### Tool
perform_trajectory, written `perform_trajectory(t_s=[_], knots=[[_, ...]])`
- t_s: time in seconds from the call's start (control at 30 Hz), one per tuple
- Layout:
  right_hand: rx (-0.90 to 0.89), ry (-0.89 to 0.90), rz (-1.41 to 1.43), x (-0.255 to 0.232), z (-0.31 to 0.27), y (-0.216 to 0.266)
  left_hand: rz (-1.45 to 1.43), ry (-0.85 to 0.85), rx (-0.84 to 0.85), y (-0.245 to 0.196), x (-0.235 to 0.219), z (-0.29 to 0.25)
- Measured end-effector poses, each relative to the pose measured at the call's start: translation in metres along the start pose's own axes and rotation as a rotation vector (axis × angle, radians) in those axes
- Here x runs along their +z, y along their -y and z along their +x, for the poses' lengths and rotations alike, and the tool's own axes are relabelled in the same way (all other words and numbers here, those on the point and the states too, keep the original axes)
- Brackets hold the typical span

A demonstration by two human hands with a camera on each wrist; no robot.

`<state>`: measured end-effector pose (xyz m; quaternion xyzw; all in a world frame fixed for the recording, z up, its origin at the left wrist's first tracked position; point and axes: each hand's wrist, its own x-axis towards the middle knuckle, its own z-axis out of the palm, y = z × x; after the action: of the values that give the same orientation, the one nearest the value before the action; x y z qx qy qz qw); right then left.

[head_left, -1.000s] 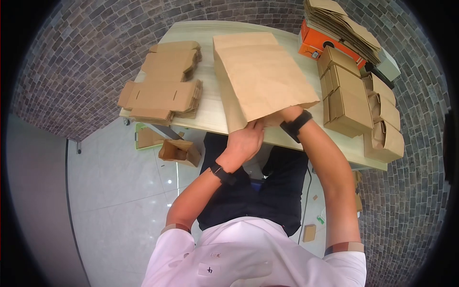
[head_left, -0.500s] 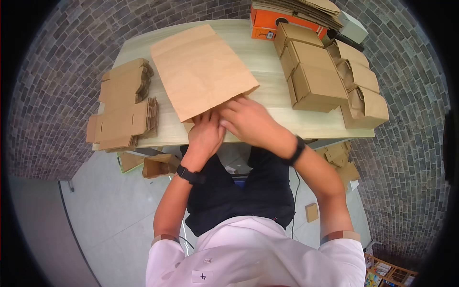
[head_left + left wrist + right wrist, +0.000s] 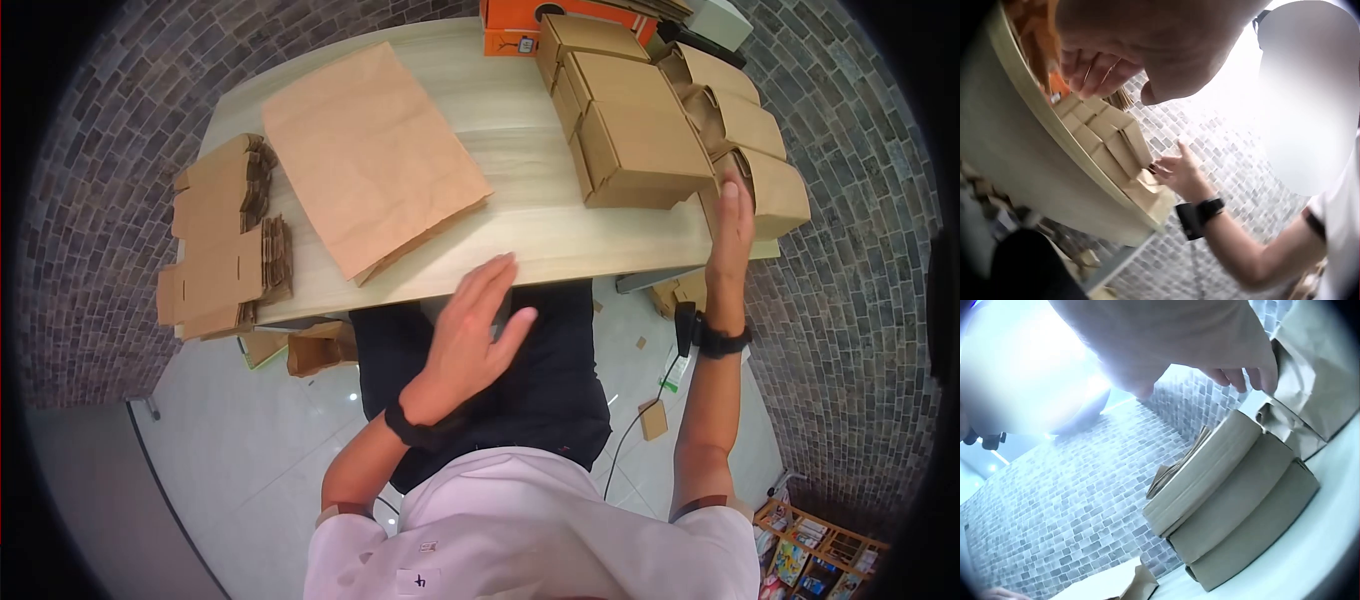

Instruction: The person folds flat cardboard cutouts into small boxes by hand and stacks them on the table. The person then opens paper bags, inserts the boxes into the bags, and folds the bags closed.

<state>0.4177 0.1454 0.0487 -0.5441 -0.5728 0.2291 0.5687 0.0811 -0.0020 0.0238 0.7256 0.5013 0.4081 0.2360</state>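
A large brown paper bag [image 3: 375, 160] lies on the table, its mouth toward the person. In the head view the left hand [image 3: 470, 335] hovers by the table's front edge, fingers straight, thumb apart, holding nothing. The right hand [image 3: 733, 235] reaches up at the table's right end, fingers extended. Its fingertips are right at the nearest small paper bag [image 3: 780, 190], one of a row of folded-top bags. In the right wrist view those fingers overlap the edge of a paper bag [image 3: 1316, 369].
Folded cardboard boxes [image 3: 650, 140] stand in a row left of the small bags. Flattened cardboard blanks [image 3: 215, 270] are stacked at the table's left edge. An orange box [image 3: 513, 30] is at the back. Beneath the table an open paper bag [image 3: 318, 350] sits on the floor.
Both hands have left the large bag's mouth. The right hand moved right to the small bags; the left drew back toward the person. The large bag now lies farther left in view, flatter.
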Motion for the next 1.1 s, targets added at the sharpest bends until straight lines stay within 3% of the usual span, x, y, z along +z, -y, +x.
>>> perform_trajectory(t_s=[0.03,0.07,0.13,0.23,0.33,0.43,0.47,0.57,0.63,0.83,0.97,1.03,1.1], knots=[[0.131,0.053,0.119,0.000,0.006,-0.012,-0.138,0.044,-0.076,-0.004,0.007,0.008],[0.132,0.052,0.123,0.003,0.010,-0.012,-0.134,0.046,-0.076,-0.007,0.015,0.018],[0.375,0.093,0.230,0.010,0.015,-0.011,-0.769,0.083,-0.414,-0.011,0.032,0.047],[0.478,0.157,0.308,0.016,0.025,-0.005,-0.909,0.004,-0.549,-0.002,0.066,0.092],[0.528,0.159,0.343,0.022,0.030,0.001,-1.055,0.007,-0.566,0.017,0.094,0.139],[0.580,0.198,0.385,0.022,0.035,-0.002,-1.090,0.067,-0.514,-0.026,0.081,0.162],[0.580,0.195,0.387,0.022,0.037,-0.004,-1.087,0.070,-0.514,-0.020,0.089,0.168],[0.519,0.343,0.465,0.024,0.037,-0.004,-1.126,0.102,-0.473,-0.010,0.104,0.178],[0.561,0.302,0.404,0.027,0.036,-0.001,-1.114,0.066,-0.567,-0.018,0.105,0.178],[0.599,0.337,0.388,0.023,0.032,-0.008,-1.163,0.101,-0.614,-0.035,0.092,0.171],[0.587,0.331,0.417,0.016,0.007,-0.003,-1.189,0.054,-0.589,-0.019,0.112,0.148],[0.583,0.277,0.401,0.010,-0.017,0.009,-1.112,-0.049,-0.537,-0.012,0.125,0.126],[0.562,0.260,0.427,0.002,-0.039,0.011,-1.096,-0.037,-0.514,-0.025,0.119,0.103]])
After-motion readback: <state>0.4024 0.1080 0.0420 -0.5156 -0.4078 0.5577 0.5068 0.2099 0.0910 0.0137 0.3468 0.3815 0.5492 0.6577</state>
